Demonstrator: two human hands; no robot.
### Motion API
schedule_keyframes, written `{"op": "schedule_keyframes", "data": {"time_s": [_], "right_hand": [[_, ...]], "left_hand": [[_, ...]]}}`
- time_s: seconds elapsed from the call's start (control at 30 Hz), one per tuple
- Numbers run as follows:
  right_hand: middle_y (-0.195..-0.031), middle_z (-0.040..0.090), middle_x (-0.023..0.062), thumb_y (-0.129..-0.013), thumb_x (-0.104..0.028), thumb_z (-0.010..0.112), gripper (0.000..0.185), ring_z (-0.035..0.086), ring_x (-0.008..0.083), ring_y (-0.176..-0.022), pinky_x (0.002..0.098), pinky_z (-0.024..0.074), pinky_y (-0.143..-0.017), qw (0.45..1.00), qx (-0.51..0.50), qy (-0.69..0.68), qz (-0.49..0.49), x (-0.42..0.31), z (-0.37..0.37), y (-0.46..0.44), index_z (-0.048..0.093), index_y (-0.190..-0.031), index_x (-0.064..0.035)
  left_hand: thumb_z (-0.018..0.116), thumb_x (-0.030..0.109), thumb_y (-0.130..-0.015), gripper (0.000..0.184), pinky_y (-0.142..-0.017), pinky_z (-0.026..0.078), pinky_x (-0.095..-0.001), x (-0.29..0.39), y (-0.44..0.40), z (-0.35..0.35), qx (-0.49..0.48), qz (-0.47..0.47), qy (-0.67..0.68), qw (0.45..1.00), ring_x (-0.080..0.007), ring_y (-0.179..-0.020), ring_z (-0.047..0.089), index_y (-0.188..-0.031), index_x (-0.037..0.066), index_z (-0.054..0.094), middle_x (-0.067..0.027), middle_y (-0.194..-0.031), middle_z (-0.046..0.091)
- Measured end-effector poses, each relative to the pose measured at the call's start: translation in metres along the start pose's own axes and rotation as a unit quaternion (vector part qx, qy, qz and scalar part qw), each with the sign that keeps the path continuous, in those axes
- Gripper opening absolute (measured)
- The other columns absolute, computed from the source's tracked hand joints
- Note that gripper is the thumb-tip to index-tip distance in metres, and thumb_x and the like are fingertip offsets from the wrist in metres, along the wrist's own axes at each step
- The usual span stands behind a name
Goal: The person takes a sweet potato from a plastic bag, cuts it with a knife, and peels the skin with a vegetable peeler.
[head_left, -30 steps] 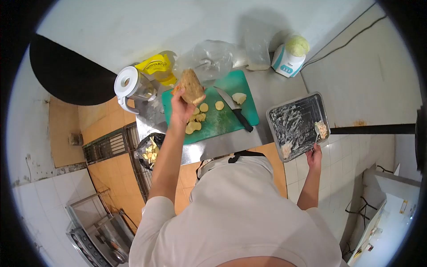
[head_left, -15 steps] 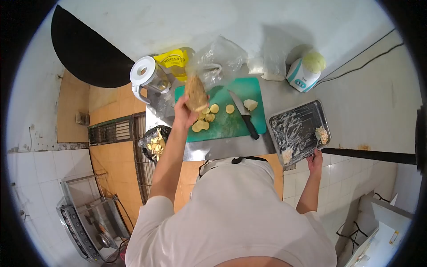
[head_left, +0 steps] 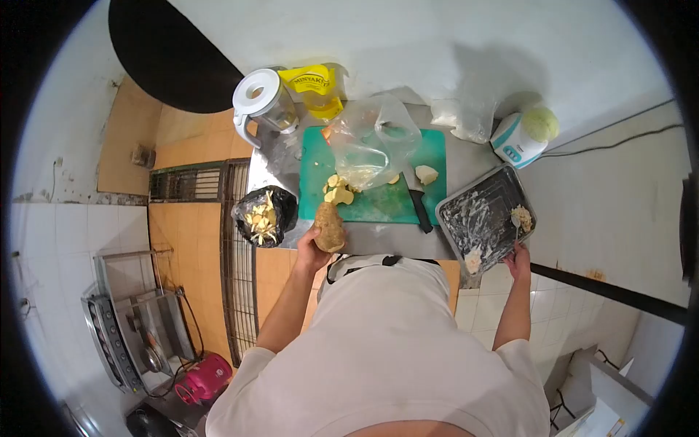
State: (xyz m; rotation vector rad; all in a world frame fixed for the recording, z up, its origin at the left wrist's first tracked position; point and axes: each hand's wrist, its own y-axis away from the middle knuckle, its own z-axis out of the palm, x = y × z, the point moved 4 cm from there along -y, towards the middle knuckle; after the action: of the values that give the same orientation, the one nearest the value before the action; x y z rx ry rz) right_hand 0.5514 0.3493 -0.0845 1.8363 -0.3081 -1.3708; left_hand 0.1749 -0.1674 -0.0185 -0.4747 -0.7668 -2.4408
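My left hand is closed around a large brown potato near the front edge of the worktop. Beyond it, pale yellow potato slices lie on a green cutting board. A clear plastic bag spreads over the board and hides part of it. A black-handled knife rests there beside a white peeled piece. At the right, my right hand is closed on a spoon, whose bowl sits in pale minced mixture inside a smeared dark tray.
A black bag of peelings sits at the worktop's left end. Along the back stand a white-lidded jug, a yellow pouch, clear bags and a white and teal appliance. A pink gas cylinder is at lower left.
My left hand has brought the potato from over the board back toward my body. The clear bag now lies across the board. My right hand stays at the tray with the spoon.
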Motion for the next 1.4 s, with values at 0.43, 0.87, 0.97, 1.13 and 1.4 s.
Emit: {"op": "schedule_keyframes", "data": {"time_s": [0.43, 0.87, 0.97, 1.13, 1.4], "right_hand": [[-0.121, 0.055, 0.0234, -0.087, -0.034, 0.069, 0.054, 0.050, 0.0396, -0.117, 0.0521, 0.0392, -0.099, 0.695, 0.436, 0.442, -0.362, -0.098, 0.088, 0.093, 0.053, -0.126, 0.0003], [-0.137, 0.046, 0.0281, -0.073, -0.026, 0.076, 0.057, 0.049, 0.0383, -0.124, 0.0433, 0.0407, -0.102, 0.628, -0.104, 0.453, -0.624, -0.054, 0.425, 0.231, 0.060, -0.123, -0.0039], [-0.141, 0.043, 0.0306, -0.073, -0.032, 0.077, 0.067, 0.043, 0.0403, -0.131, 0.0449, 0.0372, -0.107, 0.659, -0.121, 0.488, -0.559, -0.069, 0.466, 0.180, 0.055, -0.128, 0.0015], [-0.130, 0.058, 0.0202, -0.080, -0.036, 0.072, 0.065, 0.054, 0.0381, -0.120, 0.0431, 0.0450, -0.099, 0.729, -0.030, 0.440, -0.523, -0.198, 0.475, 0.159, 0.053, -0.130, 0.0000], [-0.125, 0.062, 0.0188, -0.081, -0.024, 0.074, 0.058, 0.063, 0.0280, -0.112, 0.0374, 0.0558, -0.085, 0.705, -0.039, 0.424, -0.567, -0.258, 0.493, 0.180, 0.056, -0.131, -0.0016]], "left_hand": [[0.067, 0.045, -0.073, 0.082, -0.093, 0.049, -0.0502, -0.004, 0.022, 0.036, 0.008, 0.012, 0.027, 1.000, -0.0332, -0.115, 0.057, -0.142, 0.009, 0.041, -0.0114, -0.132, 0.053], [0.070, 0.027, -0.078, 0.078, -0.090, 0.053, -0.0525, 0.035, 0.045, 0.018, -0.031, 0.004, 0.039, 0.999, -0.0360, -0.111, 0.059, -0.144, 0.008, 0.032, -0.0131, -0.122, 0.052], [0.070, 0.027, -0.078, 0.078, -0.090, 0.053, -0.0528, 0.042, 0.055, -0.002, -0.037, 0.014, 0.053, 0.998, -0.0363, -0.111, 0.059, -0.144, 0.008, 0.032, -0.0132, -0.123, 0.052], [0.068, 0.026, -0.078, 0.077, -0.090, 0.052, -0.0535, 0.064, 0.083, -0.040, -0.028, 0.053, 0.073, 0.996, -0.0363, -0.112, 0.059, -0.144, 0.007, 0.033, -0.0143, -0.125, 0.053], [0.066, 0.038, -0.077, 0.078, -0.091, 0.051, -0.0524, 0.091, 0.100, -0.091, 0.013, 0.100, 0.030, 0.994, -0.0368, -0.115, 0.057, -0.141, 0.004, 0.038, -0.0159, -0.128, 0.054]]}}
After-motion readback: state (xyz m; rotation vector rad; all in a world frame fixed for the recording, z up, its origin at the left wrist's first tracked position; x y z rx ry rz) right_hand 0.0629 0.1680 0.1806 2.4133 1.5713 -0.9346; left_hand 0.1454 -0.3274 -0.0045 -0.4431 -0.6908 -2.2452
